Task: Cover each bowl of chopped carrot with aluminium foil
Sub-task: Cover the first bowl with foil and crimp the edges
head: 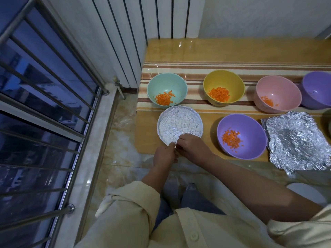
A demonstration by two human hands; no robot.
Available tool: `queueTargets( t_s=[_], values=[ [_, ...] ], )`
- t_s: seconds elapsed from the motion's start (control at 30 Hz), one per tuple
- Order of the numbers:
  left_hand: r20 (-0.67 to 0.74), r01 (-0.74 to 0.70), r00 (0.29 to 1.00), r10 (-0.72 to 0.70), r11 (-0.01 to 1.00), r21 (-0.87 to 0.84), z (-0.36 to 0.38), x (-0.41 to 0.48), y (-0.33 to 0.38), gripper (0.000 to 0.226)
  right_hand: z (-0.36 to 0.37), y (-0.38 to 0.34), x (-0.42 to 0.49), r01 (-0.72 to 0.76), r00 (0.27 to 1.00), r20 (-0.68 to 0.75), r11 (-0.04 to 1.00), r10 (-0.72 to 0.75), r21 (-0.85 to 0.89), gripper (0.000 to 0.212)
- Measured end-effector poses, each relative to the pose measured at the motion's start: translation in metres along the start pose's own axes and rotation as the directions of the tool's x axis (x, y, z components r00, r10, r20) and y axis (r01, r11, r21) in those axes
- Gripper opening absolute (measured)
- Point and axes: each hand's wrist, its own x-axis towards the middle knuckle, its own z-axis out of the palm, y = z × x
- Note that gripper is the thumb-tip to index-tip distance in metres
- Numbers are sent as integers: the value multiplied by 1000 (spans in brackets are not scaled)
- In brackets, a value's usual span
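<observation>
Window bars (44, 86) fill the left side, with a white radiator (143, 18) behind the table (206, 51). On the table's striped cloth, far left, a teal bowl (167, 83) holds chopped carrot, uncovered. Just in front of it, almost touching, sits the foiled bowl (180, 122) – crinkled foil stretched flat over the whole top, near the table's front-left corner. Both hands meet at its near rim: left hand (165, 154) with thumb and fingers curled, pinching the foil edge; right hand (193, 145) beside it, touching the left, fingers curled down onto the same edge. Sleeves are pushed up on both arms.

Right of these, a yellow bowl (223, 81) in the back row has carrot, uncovered. A purple bowl (241, 127) in the front row has carrot too, uncovered. The pink bowl (278, 90) behind holds a small amount of carrot. A loose foil sheet (295, 140) – crumpled, dented in the middle – lies flat at the front right, overhanging the table edge. A second purple bowl (317, 86) is cut off by the frame; its contents cannot be made out.
</observation>
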Motion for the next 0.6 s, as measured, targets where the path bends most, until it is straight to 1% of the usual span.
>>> queueTargets(
  t_s=[0.2,0.33,0.47,0.6],
  values=[
    [-19,-53,998,55,995,89,-6,-1,5,36,6,-3,0,-35,999,-20,999,35,29,20],
    [-3,-70,997,72,987,144,-12,-4,9,40,6,-5,1,-50,998,-20,998,51,40,18],
    [-12,-72,997,76,979,192,-20,-1,14,39,5,-4,0,-19,999,-25,999,20,35,22],
    [50,-65,997,57,982,177,-27,9,9,34,1,0,-3,16,1000,-6,1000,-16,-8,24]
  ],
)
